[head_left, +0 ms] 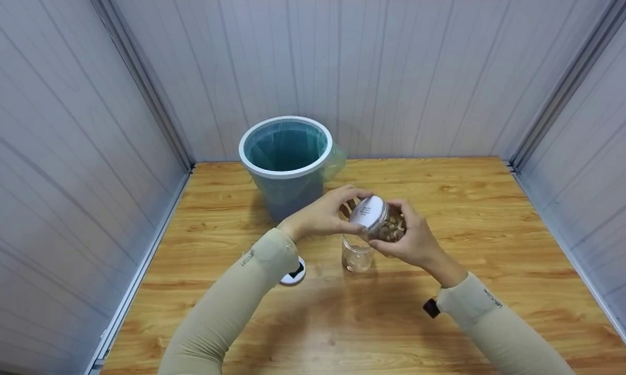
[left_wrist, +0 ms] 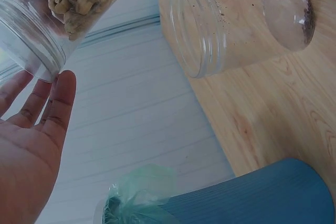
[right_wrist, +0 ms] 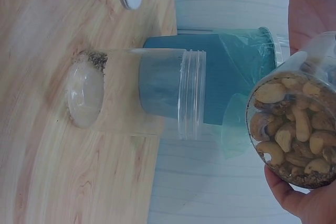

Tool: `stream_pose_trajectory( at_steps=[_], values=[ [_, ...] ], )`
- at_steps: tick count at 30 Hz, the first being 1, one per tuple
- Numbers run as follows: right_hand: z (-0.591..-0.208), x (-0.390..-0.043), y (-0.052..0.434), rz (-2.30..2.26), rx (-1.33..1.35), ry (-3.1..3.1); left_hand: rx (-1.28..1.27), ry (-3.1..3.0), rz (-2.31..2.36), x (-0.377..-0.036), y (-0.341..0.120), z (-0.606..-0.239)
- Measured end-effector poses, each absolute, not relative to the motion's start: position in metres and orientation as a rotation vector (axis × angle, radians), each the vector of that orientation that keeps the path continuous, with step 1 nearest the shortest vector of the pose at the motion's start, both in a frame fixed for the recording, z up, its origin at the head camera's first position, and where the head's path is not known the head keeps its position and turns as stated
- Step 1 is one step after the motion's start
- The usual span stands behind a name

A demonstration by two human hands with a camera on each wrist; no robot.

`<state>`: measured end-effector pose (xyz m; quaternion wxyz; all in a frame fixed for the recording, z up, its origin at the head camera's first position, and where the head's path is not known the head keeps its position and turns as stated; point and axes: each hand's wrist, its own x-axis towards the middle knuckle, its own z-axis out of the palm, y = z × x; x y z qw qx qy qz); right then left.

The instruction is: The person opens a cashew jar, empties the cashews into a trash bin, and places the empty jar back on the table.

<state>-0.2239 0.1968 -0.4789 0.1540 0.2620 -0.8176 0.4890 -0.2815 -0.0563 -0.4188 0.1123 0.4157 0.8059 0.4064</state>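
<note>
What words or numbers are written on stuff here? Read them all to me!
White lid of the cashew jar: a few lines of small dark print, too blurred to read.
Left sleeve: a short printed word, too small to read.
Right sleeve: a short printed word, too small to read.
Nothing else bears any writing.

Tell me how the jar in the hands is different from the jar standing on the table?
The clear plastic jar of cashew nuts is held tilted in the air by the left hand and right hand; the empty clear plastic jar stands upright on the wooden table. The held jar wears a white lid; the standing jar is open, holding only crumbs. Both are see-through with threaded necks.
</note>
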Motion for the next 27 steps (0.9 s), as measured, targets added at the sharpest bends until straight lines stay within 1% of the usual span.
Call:
stream_pose_trajectory(
  at_steps=[7, 15, 27],
  values=[
    [-0.4799, -0.2225, 0.1969, 1.436, 0.712, -2.352, 1.163, 2.395, 1.238, -0.2823, -0.0537, -0.4224],
    [-0.4814, -0.2247, 0.1969, 1.427, 0.739, -2.332, 1.095, 2.452, 1.218, -0.2838, -0.0515, -0.4243],
    [-0.4836, -0.2255, 0.1982, 1.411, 0.77, -2.306, 1.275, 2.253, 1.236, -0.2835, -0.0544, -0.4215]
  ],
)
